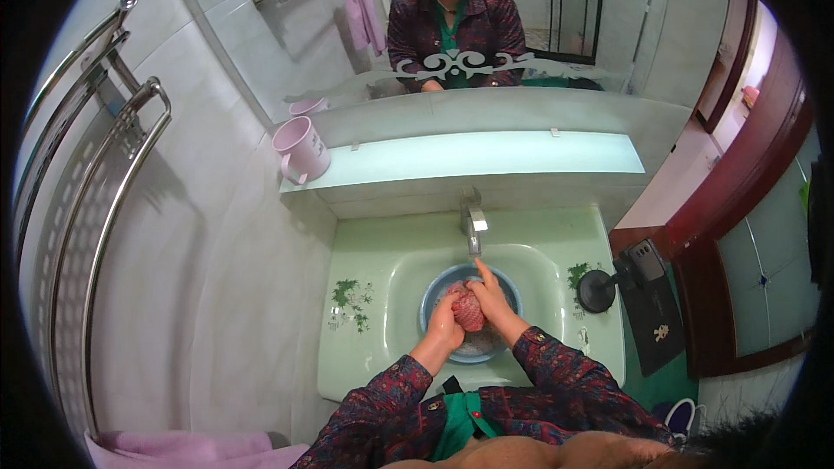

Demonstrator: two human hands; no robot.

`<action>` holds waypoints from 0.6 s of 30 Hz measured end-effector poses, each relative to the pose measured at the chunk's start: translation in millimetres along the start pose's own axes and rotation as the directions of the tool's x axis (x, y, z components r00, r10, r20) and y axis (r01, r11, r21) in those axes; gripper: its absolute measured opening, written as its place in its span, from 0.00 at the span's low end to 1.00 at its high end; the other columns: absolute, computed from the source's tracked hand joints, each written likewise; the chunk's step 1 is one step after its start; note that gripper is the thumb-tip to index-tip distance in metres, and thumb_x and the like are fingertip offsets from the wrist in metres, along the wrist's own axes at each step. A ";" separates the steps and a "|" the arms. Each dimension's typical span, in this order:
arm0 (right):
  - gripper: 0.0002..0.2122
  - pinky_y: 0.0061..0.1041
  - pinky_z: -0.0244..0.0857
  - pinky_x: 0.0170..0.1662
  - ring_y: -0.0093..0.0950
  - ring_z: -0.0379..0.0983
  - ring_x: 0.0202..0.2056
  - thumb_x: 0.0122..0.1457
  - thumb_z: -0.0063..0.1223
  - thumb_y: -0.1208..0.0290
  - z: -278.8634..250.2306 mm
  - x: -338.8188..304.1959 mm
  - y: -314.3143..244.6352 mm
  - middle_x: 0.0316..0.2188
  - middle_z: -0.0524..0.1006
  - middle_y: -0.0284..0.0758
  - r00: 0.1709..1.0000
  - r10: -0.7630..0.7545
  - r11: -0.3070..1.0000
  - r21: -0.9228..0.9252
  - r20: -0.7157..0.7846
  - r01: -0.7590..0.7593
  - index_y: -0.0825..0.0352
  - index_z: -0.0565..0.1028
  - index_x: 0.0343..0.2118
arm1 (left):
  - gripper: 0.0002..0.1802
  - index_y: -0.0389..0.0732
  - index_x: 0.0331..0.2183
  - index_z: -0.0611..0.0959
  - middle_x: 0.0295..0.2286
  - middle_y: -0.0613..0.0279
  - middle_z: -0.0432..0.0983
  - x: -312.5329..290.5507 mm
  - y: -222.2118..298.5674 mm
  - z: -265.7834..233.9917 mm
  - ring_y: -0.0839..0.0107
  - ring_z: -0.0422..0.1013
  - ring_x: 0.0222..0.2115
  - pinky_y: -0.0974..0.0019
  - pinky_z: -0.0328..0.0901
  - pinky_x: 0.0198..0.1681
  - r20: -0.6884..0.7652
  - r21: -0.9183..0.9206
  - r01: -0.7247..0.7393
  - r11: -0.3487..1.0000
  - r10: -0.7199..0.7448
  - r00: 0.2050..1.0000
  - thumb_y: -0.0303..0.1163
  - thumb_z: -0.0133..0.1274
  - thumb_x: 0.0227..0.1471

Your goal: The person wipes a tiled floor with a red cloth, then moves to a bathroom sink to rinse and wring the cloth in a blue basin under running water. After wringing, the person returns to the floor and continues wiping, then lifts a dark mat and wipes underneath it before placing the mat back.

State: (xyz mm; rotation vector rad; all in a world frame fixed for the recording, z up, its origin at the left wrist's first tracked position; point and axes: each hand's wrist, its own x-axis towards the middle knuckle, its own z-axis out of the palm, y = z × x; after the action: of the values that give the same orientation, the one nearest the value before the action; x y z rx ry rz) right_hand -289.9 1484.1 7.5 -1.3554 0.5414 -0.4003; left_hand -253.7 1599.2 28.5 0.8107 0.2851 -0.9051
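A bunched reddish-pink cloth [470, 309] is held between my hands over a light-blue basin [425, 306]. My left hand [445, 320] grips its left side, fingers curled round it. From the right, my right hand [493, 298] closes on the cloth, its index finger stretched up toward the spout. Cloudy, sudsy water [476, 346] shows in the basin below. The basin stands in a pale-green sink [395, 274], beneath a chrome faucet [473, 221]. Whether water runs from the faucet I cannot tell.
A glass shelf [486, 153] under the mirror [608, 26] holds a pink mug [301, 151]. Chrome towel rails [117, 200] line the left wall. A black round-based stand [596, 292] rests on the sink's right edge, beside a dark panel [651, 313]. A pink towel [182, 450] lies lower left.
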 end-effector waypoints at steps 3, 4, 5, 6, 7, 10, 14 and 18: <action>0.14 0.26 0.63 0.46 0.28 0.71 0.43 0.56 0.44 0.71 -8.1 -3.0 0.5 0.41 0.75 0.41 0.955 0.168 0.947 0.231 0.242 -0.225 0.73 0.73 0.41 | 0.19 0.43 0.46 0.73 0.44 0.59 0.73 2.7 7.1 0.9 0.61 0.71 0.44 0.54 0.65 0.48 0.131 0.016 0.083 0.996 -0.084 0.988 0.43 0.43 0.58; 0.12 0.26 0.64 0.45 0.29 0.71 0.41 0.56 0.45 0.70 -9.9 -5.0 -1.1 0.38 0.76 0.41 0.963 0.140 0.976 0.130 0.229 -0.173 0.73 0.74 0.39 | 0.21 0.43 0.47 0.73 0.45 0.58 0.72 3.5 8.1 0.3 0.60 0.70 0.45 0.52 0.64 0.49 0.136 -0.004 0.129 0.992 -0.127 0.982 0.45 0.41 0.58; 0.11 0.26 0.64 0.44 0.29 0.72 0.40 0.55 0.46 0.70 -10.8 -6.6 -3.9 0.36 0.77 0.41 0.972 0.133 0.991 -0.001 0.192 -0.135 0.72 0.75 0.37 | 0.23 0.42 0.48 0.73 0.46 0.57 0.72 3.4 8.4 -0.5 0.58 0.69 0.46 0.50 0.63 0.51 0.143 -0.023 0.174 0.985 -0.169 0.975 0.47 0.39 0.58; 0.10 0.28 0.64 0.42 0.31 0.72 0.38 0.55 0.47 0.71 -10.9 -8.7 -7.4 0.33 0.77 0.41 0.985 0.045 0.993 -0.111 0.169 -0.027 0.72 0.74 0.34 | 0.25 0.42 0.48 0.72 0.47 0.56 0.71 2.8 8.6 -1.2 0.57 0.69 0.47 0.49 0.61 0.52 0.141 -0.035 0.203 0.979 -0.196 0.970 0.48 0.37 0.58; 0.08 0.30 0.64 0.41 0.33 0.72 0.36 0.54 0.48 0.71 -10.4 -11.0 -11.9 0.31 0.76 0.41 0.991 -0.023 0.966 -0.251 0.129 0.055 0.71 0.74 0.31 | 0.26 0.42 0.49 0.72 0.47 0.56 0.71 1.5 9.0 -1.9 0.56 0.69 0.47 0.48 0.61 0.52 0.157 -0.039 0.220 0.975 -0.211 0.965 0.49 0.36 0.58; 0.05 0.35 0.62 0.37 0.39 0.69 0.31 0.50 0.51 0.72 -6.1 -18.8 -30.5 0.25 0.73 0.40 0.856 -0.437 0.686 -0.513 0.276 0.516 0.69 0.73 0.26 | 0.27 0.43 0.49 0.72 0.47 0.56 0.71 -3.9 14.3 -4.2 0.56 0.69 0.47 0.47 0.62 0.51 0.139 0.017 0.290 0.957 -0.290 0.947 0.52 0.36 0.58; 0.05 0.39 0.60 0.34 0.41 0.65 0.29 0.47 0.54 0.71 2.3 -31.8 -56.8 0.23 0.70 0.38 0.546 -0.630 0.329 -0.448 0.552 0.832 0.65 0.71 0.23 | 0.26 0.44 0.46 0.75 0.44 0.57 0.73 -1.9 27.4 -9.1 0.59 0.71 0.44 0.50 0.65 0.48 0.015 0.057 0.421 0.905 -0.422 0.906 0.53 0.40 0.56; 0.06 0.41 0.60 0.35 0.42 0.67 0.31 0.49 0.53 0.69 11.8 -33.8 -66.7 0.25 0.71 0.39 0.520 -0.642 0.329 -0.410 0.564 0.850 0.65 0.70 0.24 | 0.17 0.44 0.37 0.79 0.37 0.59 0.76 14.1 24.1 -12.6 0.63 0.73 0.39 0.58 0.69 0.41 0.013 0.080 0.295 0.952 -0.297 0.955 0.46 0.46 0.54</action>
State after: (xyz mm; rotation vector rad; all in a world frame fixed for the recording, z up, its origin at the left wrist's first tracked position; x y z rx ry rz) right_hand -308.0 1500.9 79.1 -2.3214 -0.3604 -0.8036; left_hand -224.8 1608.7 24.5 0.8403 0.3577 -1.2141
